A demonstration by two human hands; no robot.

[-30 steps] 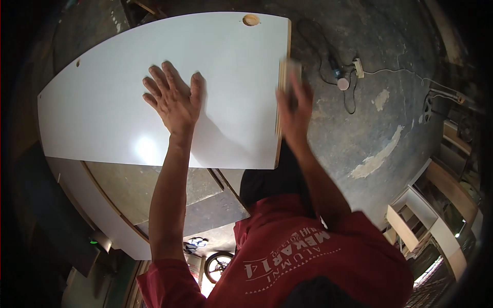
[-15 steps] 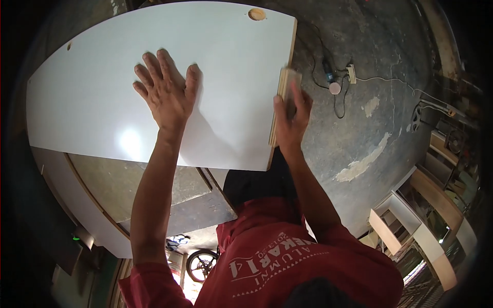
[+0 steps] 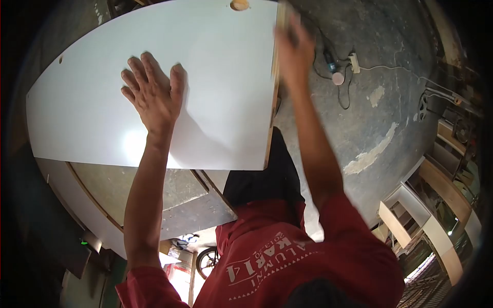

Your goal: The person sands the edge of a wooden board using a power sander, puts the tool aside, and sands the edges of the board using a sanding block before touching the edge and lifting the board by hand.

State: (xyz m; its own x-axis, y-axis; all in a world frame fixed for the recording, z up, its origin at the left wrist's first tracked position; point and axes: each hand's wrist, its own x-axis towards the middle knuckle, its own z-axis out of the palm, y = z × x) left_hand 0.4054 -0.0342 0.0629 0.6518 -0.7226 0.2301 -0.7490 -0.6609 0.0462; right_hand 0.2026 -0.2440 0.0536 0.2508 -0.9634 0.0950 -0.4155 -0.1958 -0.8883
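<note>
A large white panel (image 3: 221, 113) with one curved edge and a round hole near its top right corner lies in front of me. My left hand (image 3: 154, 95) rests on its face, fingers spread, holding nothing. At the panel's straight right edge, my right hand (image 3: 297, 54) grips a flat wooden block (image 3: 280, 38). The block lies along the edge, near the upper corner. Motion blurs this hand and the block, and the fingers hide part of the block.
A power tool (image 3: 331, 66) with a round pad lies on the concrete floor beside a white power strip (image 3: 354, 62) and cables. Wooden box frames (image 3: 411, 205) stand at the lower right. Another curved panel (image 3: 92, 205) sits below the white one.
My right hand and the block have moved up along the panel's edge from its middle to near the upper corner. My left hand stays spread on the panel, while the view has shifted slightly.
</note>
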